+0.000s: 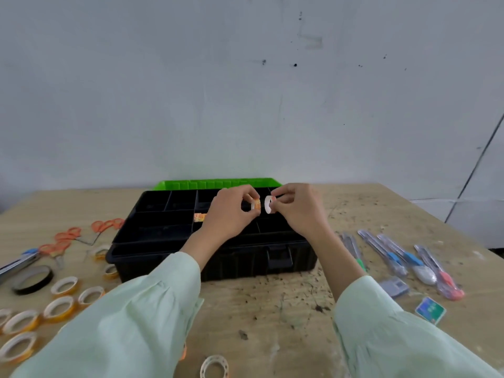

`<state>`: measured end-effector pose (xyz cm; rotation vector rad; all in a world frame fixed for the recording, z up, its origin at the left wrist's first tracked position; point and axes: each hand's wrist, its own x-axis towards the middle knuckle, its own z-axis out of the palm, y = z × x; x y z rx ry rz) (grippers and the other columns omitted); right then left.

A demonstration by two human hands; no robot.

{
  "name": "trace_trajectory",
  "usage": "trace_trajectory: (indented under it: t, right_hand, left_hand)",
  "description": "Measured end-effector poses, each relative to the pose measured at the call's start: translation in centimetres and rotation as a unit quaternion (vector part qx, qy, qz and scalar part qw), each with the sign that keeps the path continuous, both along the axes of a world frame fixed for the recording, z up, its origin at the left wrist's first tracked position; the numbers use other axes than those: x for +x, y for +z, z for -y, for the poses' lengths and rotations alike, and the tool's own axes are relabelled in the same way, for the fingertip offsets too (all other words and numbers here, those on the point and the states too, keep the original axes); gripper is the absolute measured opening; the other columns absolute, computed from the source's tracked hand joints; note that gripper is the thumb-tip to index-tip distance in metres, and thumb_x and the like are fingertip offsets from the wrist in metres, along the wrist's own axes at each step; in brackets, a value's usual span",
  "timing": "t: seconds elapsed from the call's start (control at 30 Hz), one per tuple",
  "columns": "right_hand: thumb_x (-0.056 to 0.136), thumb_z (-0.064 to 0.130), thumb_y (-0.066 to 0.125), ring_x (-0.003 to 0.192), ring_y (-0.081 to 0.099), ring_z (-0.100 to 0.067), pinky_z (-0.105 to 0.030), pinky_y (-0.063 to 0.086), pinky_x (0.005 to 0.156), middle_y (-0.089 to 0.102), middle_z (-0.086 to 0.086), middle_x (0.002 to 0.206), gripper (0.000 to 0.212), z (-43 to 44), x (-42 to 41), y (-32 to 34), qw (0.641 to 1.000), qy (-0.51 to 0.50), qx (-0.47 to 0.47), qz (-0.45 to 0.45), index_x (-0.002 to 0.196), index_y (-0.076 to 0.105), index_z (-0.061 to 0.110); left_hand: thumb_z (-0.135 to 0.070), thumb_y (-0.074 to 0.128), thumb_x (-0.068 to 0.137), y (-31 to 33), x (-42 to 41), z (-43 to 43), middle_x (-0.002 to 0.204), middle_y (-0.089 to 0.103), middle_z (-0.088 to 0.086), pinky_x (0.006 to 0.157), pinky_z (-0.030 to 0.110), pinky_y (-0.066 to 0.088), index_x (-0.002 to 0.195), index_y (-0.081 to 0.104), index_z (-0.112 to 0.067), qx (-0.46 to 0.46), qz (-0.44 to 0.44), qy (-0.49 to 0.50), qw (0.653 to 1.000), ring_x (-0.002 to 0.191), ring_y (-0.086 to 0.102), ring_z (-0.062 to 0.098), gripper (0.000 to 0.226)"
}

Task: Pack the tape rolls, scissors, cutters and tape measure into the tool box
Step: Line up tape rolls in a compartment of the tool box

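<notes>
Left grip (231, 214), right grip (297, 211): pinches on rolls (256, 205) (269, 205)

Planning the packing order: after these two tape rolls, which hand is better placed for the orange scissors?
Left. Each hand pinches a tape roll; the orange scissors lie left of the tool box, nearer the left hand; the right hand would cross the box.

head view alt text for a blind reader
The left hand pinches an orange-printed tape roll and the right hand a white tape roll above an open black tool box; loose tape rolls and scissors lie left, cutters right.
</notes>
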<state>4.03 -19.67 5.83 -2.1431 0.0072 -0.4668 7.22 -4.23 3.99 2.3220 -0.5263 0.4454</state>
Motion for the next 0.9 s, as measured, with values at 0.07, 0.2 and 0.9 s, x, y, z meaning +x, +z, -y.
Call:
trace_trajectory:
  t: [0.07,0.2,0.9]
  right_hand:
    - [0.079,0.01,0.074,0.076,0.067,-0.009,-0.018,0.05,0.065,0.073,-0.001,0.079,0.016,-0.2,0.6,0.1,0.999,0.005,-0.037,-0.033,0.094,0.074,0.012]
    - [0.068,0.012,0.083,0.081,0.07,-0.018,-0.034,0.057,0.08,0.074,-0.004,0.079,0.013,-0.9,1.7,0.4,0.993,0.04,-0.089,-0.073,0.075,0.074,0.018]
    - [0.069,0.011,0.081,0.067,0.053,-0.009,-0.022,0.041,0.061,0.06,0.003,0.066,0.008,-0.8,3.4,0.8,0.979,0.092,-0.127,-0.128,0.074,0.076,0.015]
  left_hand:
    - [-0.028,0.07,0.078,-0.1,0.1,0.1,0.089,0.066,-0.011,0.095,0.043,0.043,0.095,0.065,-0.029,0.031,-0.019,0.007,0.999,0.106,0.055,0.02,0.018]
    - [-0.036,0.072,0.077,0.1,0.6,-0.2,0.091,0.068,-0.01,0.093,0.042,0.046,0.088,0.069,-0.027,0.031,-0.035,0.01,0.999,0.101,0.057,0.018,0.015]
    - [-0.024,0.072,0.078,0.6,1.2,-0.6,0.099,0.069,0.001,0.088,0.032,0.051,0.094,0.071,-0.016,0.067,-0.056,0.02,0.996,0.095,0.062,0.016,0.017]
